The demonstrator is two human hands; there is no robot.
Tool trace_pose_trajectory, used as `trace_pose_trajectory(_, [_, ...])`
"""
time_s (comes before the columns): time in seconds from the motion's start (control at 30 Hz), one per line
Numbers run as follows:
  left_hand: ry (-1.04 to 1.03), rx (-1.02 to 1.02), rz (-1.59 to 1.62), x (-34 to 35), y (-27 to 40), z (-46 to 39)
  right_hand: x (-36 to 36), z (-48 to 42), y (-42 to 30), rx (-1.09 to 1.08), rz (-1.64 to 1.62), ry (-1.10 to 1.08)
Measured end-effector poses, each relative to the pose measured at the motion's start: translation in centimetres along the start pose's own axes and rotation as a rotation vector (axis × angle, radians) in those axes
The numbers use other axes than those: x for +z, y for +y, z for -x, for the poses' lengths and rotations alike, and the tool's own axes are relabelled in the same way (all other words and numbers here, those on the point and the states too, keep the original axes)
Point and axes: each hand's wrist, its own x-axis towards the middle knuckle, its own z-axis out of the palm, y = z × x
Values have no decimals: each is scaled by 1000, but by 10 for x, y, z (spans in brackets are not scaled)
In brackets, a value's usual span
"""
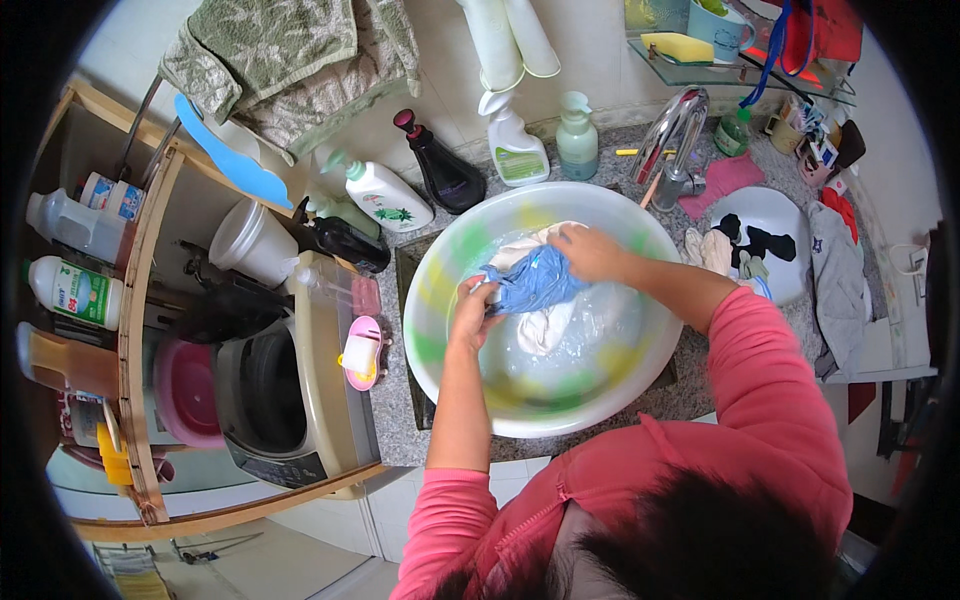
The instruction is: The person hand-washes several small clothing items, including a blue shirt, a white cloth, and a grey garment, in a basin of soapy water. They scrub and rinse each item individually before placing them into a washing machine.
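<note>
A large plastic basin (600, 405) with green and yellow patches stands on the granite counter in front of me, with water in it. Over the water, a wet blue cloth garment (536, 279) is bunched between my hands. My left hand (472, 311) grips its left end. At the other end my right hand (589, 253) has its fingers on the blue fabric, slightly blurred. White cloth (546, 326) lies in the water below the blue garment, and more pale cloth shows behind it.
Several pump and spray bottles (517, 146) line the wall behind the basin. A chrome faucet (679, 124) rises at the back right. Further right, a white basin (791, 225) holds dark and light small garments. To the left are a pink soap dish (362, 352) and an open washing machine (262, 397).
</note>
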Motion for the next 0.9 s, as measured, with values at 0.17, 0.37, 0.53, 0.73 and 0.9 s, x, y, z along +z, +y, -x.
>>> trace_pose_trajectory(0.17, [188,9,-150,-7,-5,-13,57,12,-1,-18,34,-109])
trace_pose_trajectory(0.37, [153,-153,111,-16,-12,-21,-29,-79,-33,116,-580,-274])
trace_pose_trajectory(0.53, [-337,-95,411,-34,-18,-26,-147,-56,-157,-304,-606,101])
trace_pose_trajectory(0.73, [-557,455,182,-22,-32,-32,-75,-52,-158,-299,-592,519])
trace_pose_trajectory(0.9, [-245,-44,400,3,-15,-13,-9,-71,-55,-20,-494,510])
